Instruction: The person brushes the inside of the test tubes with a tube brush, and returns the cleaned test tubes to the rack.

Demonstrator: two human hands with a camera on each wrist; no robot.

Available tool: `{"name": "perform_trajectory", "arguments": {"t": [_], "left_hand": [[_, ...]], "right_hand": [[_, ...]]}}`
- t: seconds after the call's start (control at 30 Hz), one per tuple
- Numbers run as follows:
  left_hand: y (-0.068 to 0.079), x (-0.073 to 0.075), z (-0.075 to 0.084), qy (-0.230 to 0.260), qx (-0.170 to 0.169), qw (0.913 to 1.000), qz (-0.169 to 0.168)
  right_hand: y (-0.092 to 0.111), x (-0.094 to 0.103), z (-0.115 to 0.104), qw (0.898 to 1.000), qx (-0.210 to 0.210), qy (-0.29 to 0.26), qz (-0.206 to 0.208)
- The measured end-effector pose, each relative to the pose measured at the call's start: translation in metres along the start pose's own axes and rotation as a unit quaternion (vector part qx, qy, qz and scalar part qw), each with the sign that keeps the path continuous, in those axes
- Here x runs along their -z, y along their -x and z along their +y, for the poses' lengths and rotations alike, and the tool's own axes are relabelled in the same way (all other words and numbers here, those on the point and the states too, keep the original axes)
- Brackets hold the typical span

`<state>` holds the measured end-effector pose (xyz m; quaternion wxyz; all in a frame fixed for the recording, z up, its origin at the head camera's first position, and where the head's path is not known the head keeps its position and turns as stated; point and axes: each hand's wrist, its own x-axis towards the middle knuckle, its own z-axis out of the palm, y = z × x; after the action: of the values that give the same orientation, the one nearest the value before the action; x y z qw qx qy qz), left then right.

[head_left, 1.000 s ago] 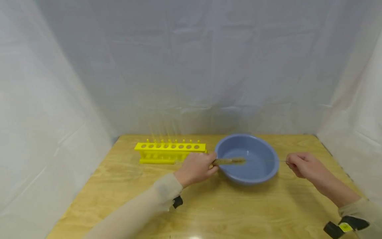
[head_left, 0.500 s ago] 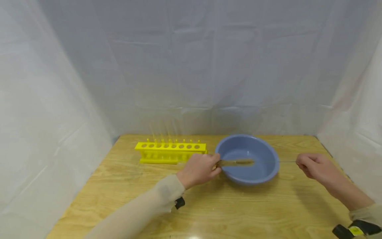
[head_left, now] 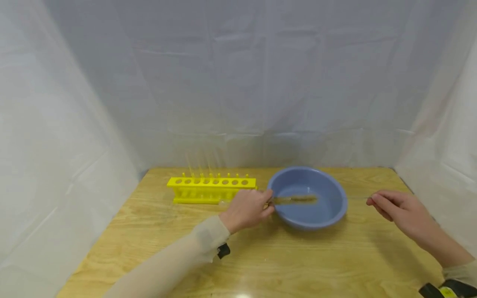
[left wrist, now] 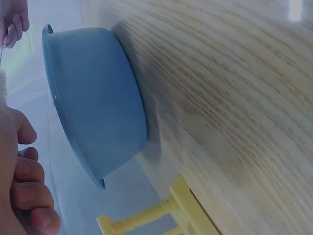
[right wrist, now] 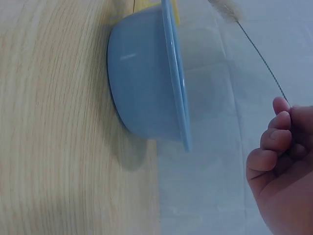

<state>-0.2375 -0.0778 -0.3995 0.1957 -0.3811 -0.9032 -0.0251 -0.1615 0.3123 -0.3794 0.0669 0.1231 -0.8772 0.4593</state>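
Note:
In the head view my left hand is curled around a clear glass test tube, whose rounded end shows at its left. From that hand's right side a test tube brush extends with tan bristles over the blue basin. Whether the bristles are partly inside the tube's mouth, I cannot tell. My right hand pinches the far end of the brush's thin twisted-wire handle between thumb and fingers, right of the basin. The left wrist view shows the left fingers curled, with pale bristles at the frame's edge.
Left of the basin, a yellow test tube rack with pegs stands on the wooden table; several clear tubes lean up from its back. White sheeting hangs behind and at both sides.
My right hand has moved right, drawing the wire and bristles rightward, mostly in the first half second. The left hand has shifted only slightly right; the rack and basin stay put.

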Motion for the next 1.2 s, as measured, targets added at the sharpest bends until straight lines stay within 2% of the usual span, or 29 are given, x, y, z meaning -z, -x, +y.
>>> {"name": "perform_trajectory", "arguments": {"t": [0.27,0.47,0.7,0.8,0.97,1.2], "left_hand": [[-0.002,0.003,0.003,-0.026,-0.004,0.9997,0.003],[-0.004,0.004,0.003,-0.027,0.004,0.9996,0.004],[-0.005,0.005,0.003,-0.022,0.01,0.9997,-0.001],[-0.005,0.005,0.006,-0.026,0.011,0.9996,-0.007],[-0.008,0.006,0.014,-0.025,-0.009,0.9996,-0.006],[-0.013,0.007,0.021,-0.029,-0.015,0.9994,0.007]], "right_hand": [[-0.002,-0.006,-0.002,0.998,0.04,-0.021,0.037],[-0.002,-0.013,-0.006,0.995,0.08,-0.012,0.064],[-0.001,-0.018,-0.009,0.991,0.102,0.003,0.091],[-0.002,-0.022,-0.01,0.988,0.123,0.004,0.091],[-0.008,-0.035,-0.016,0.983,0.172,0.024,0.063],[-0.015,-0.052,-0.023,0.982,0.179,0.028,0.062]]}}
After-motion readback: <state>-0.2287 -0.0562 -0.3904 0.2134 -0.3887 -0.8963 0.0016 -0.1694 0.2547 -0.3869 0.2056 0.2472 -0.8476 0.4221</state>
